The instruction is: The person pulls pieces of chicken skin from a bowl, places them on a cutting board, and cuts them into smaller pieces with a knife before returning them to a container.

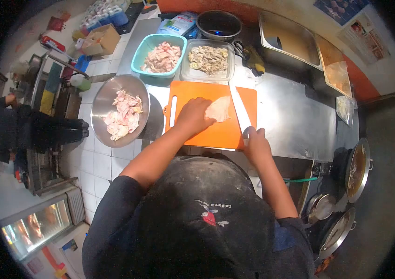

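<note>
On the orange cutting board lies a flat, pale piece of raw chicken. My left hand grips its left edge, fingers curled and thumb against the meat. My right hand is closed around the handle of a large knife. The white-looking blade points away from me, just right of the chicken and over the board. To the left, a steel bowl holds raw chicken pieces. Behind the board stand a turquoise tub of cut meat strips and a clear container of greyish strips.
A dark round pan and a blue-white bag sit at the back. Deep steel trays line the back right. Large pans stand at the right. Another person is at the far left.
</note>
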A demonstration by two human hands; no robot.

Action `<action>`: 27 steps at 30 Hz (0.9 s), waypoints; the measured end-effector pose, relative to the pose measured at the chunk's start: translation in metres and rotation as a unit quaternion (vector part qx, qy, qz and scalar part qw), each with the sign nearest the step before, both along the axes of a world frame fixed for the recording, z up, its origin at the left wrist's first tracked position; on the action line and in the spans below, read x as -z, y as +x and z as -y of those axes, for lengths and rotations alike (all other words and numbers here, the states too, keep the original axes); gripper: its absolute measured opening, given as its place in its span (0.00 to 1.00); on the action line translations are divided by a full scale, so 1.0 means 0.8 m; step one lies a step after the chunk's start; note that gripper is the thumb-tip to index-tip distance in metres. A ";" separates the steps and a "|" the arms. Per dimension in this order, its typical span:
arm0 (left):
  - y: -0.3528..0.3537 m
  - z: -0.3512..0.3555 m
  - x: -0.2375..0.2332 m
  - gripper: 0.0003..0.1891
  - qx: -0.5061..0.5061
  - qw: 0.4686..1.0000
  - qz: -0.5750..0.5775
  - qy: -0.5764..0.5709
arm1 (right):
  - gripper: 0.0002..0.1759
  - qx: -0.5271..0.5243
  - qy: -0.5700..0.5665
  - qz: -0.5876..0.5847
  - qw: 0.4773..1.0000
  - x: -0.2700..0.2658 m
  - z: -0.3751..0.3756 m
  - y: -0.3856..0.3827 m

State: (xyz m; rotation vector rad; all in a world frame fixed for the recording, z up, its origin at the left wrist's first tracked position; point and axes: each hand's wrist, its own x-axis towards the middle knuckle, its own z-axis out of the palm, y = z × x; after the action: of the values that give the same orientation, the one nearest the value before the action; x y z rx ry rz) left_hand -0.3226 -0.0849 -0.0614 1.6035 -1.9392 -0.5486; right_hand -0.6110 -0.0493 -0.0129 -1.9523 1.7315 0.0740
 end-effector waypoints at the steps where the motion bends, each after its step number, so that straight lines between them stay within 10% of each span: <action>1: -0.008 0.004 -0.002 0.24 0.022 1.000 0.023 -0.002 | 0.23 0.006 0.000 -0.002 1.000 0.008 -0.007 -0.004; 15: -0.022 0.007 0.012 0.08 0.031 0.997 0.039 0.052 | 0.08 -0.052 -0.041 0.053 0.996 0.019 -0.021 0.057; 27: -0.007 0.010 0.026 0.05 -0.013 0.999 0.037 0.006 | 0.11 0.002 0.147 -0.081 0.986 -0.014 -0.071 -0.005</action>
State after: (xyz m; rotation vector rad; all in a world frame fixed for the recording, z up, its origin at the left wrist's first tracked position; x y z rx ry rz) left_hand -0.3283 -0.0927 -0.0820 1.6758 -1.9701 -0.4972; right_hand -0.6153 0.0072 -0.0019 -1.7650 1.7136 0.4716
